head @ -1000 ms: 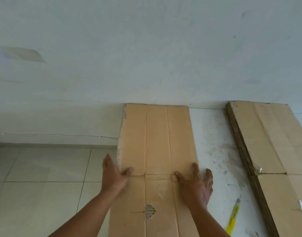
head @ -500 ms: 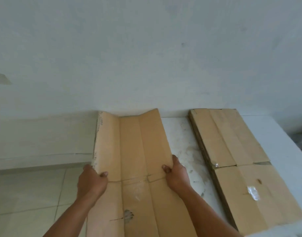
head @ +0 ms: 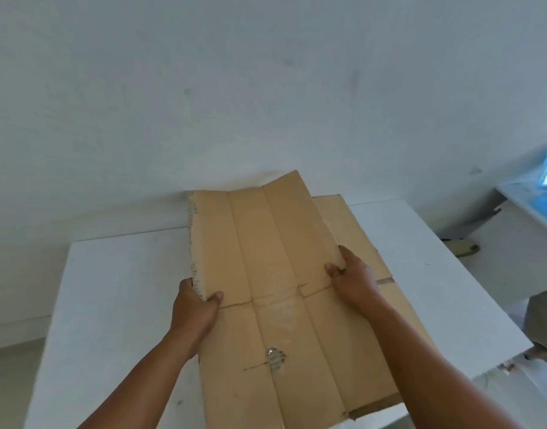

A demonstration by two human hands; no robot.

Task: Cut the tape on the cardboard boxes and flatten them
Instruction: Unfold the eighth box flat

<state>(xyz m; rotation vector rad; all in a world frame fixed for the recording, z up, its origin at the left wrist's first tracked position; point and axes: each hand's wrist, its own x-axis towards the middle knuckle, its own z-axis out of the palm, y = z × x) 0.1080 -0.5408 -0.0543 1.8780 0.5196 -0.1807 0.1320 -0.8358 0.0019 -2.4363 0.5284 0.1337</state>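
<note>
The left grip (head: 194, 308) pinched the left edge of the flattened box (head: 266, 243), thumb on top, and the right grip (head: 355, 278) pinched the right edge in the same way. The box was held above the white counter (head: 111, 289) with its far end tilted up toward the wall. It partly covered a stack (head: 355, 230) of flat cardboard lying on the counter at right.

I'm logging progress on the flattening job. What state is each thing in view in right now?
Held cardboard: flattened, creased lengthwise, torn patch in its near half, held over the stack.
Cardboard stack: flat on the table, mostly covered.
Left hand: grips the held cardboard's left edge.
Right hand: grips its right edge.
Table: white, bearing the stack.
</note>
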